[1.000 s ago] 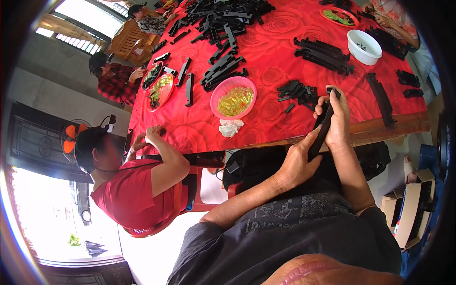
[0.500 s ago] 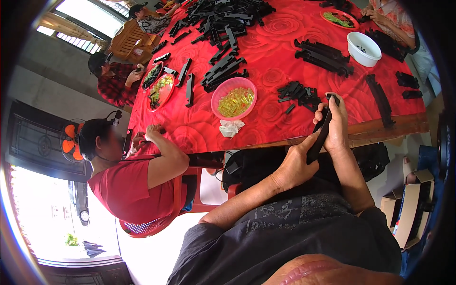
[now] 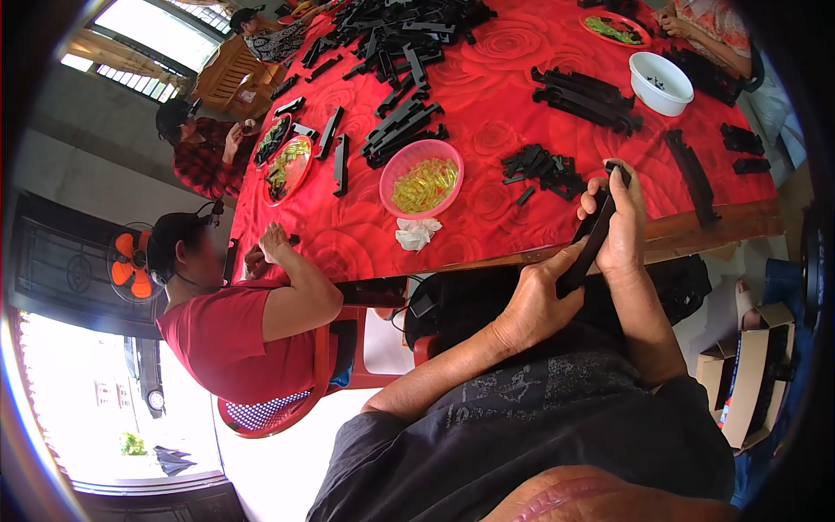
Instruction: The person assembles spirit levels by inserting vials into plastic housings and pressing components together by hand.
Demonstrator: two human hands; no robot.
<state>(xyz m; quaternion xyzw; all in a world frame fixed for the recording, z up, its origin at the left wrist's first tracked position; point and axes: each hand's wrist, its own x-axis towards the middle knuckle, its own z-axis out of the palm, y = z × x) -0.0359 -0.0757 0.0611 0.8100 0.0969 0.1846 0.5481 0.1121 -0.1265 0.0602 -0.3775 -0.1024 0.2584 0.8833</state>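
Observation:
A long black plastic part (image 3: pixel 593 247) is held at a slant between my two hands, just off the table's near edge. My left hand (image 3: pixel 544 300) grips its lower end, with the thumb lying along it. Around the upper end are the fingers of my right hand (image 3: pixel 622 222), the thumb pressed near the tip. Beyond my hands, on the red tablecloth, lies a heap of short black pieces (image 3: pixel 546 170). To its left stands a pink bowl (image 3: pixel 385 193) of small yellow translucent pieces, with a crumpled white tissue (image 3: pixel 417 233) beside it.
A large pile of long black parts (image 3: pixel 391 43) covers the far table. More black parts (image 3: pixel 587 100) lie near a white bowl (image 3: pixel 663 103). A co-worker in red (image 3: pixel 235 339) sits at my left; others sit farther around the table. Cardboard boxes (image 3: pixel 752 383) stand low at right.
The view has shifted slightly, so the table's things sit a little farther left. My right thumb has moved slightly on the black part; both hands keep hold of it.

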